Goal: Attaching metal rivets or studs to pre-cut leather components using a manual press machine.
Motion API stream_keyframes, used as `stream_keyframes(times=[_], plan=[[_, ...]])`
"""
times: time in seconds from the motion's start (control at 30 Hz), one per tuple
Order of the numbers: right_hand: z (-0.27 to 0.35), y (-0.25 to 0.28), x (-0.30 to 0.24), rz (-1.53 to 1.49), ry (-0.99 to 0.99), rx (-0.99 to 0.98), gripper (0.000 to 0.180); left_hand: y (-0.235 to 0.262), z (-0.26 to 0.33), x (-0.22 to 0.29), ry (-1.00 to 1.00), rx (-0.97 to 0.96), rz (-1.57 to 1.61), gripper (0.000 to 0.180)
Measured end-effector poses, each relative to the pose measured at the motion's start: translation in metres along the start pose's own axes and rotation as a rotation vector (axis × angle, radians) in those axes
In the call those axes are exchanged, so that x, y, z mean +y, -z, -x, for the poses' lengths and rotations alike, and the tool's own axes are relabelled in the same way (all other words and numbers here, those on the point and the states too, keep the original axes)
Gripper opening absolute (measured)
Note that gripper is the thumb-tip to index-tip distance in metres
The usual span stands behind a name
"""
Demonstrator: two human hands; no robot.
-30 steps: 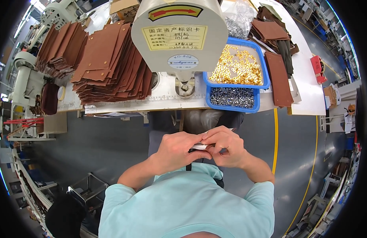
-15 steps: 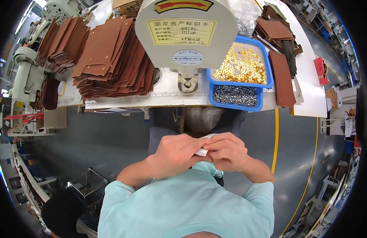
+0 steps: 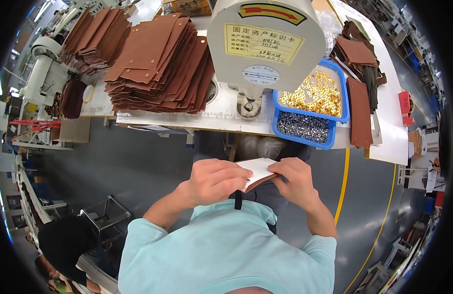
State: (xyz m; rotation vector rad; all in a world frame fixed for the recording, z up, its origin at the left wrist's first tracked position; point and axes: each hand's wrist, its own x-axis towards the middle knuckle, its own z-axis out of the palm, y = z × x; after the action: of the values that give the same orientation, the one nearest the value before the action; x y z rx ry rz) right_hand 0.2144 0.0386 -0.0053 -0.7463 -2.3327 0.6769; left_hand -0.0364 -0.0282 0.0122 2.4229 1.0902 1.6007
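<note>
Both hands are above my lap, in front of the table edge, gripping a leather piece (image 3: 258,169) with a white face up and a brown underside. My left hand (image 3: 216,180) is closed on its left end, and a small dark round spot shows beside the fingertips. At the other end my right hand (image 3: 296,180) pinches the edge between thumb and fingers. The piece looks slightly bent, and part of it is hidden by the fingers.
Ahead stands a grey-white press machine (image 3: 268,54). Stacks of brown leather pieces (image 3: 153,66) lie left of it. On its right are a blue tray of gold rings (image 3: 312,95) and a blue tray of dark metal fasteners (image 3: 305,127). More brown leather (image 3: 359,112) lies at the right.
My hands have moved apart, and the leather piece between them now shows its white face and brown underside. The view has shifted, so the table things appear farther right.
</note>
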Motion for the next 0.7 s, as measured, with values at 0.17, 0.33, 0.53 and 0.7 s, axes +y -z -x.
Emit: stream_keyframes(times=[0.17,0.33,0.53,0.7], plan=[[0.000,0.005,-0.002,0.006,0.046,0.100,0.033,0.010,-0.003,0.002,-0.067,-0.046,0.046,0.021],[-0.001,0.018,-0.002,0.041,-0.052,0.063,0.036,0.008,-0.003,0.000,-0.054,0.016,0.102,0.022],[0.016,0.035,0.026,-0.020,-0.308,-0.044,0.028,0.036,0.009,-0.009,0.180,0.162,0.182,0.028],[0.009,0.039,0.015,-0.248,-0.378,-0.098,0.017,0.048,0.025,-0.009,0.742,0.325,0.382,0.031]])
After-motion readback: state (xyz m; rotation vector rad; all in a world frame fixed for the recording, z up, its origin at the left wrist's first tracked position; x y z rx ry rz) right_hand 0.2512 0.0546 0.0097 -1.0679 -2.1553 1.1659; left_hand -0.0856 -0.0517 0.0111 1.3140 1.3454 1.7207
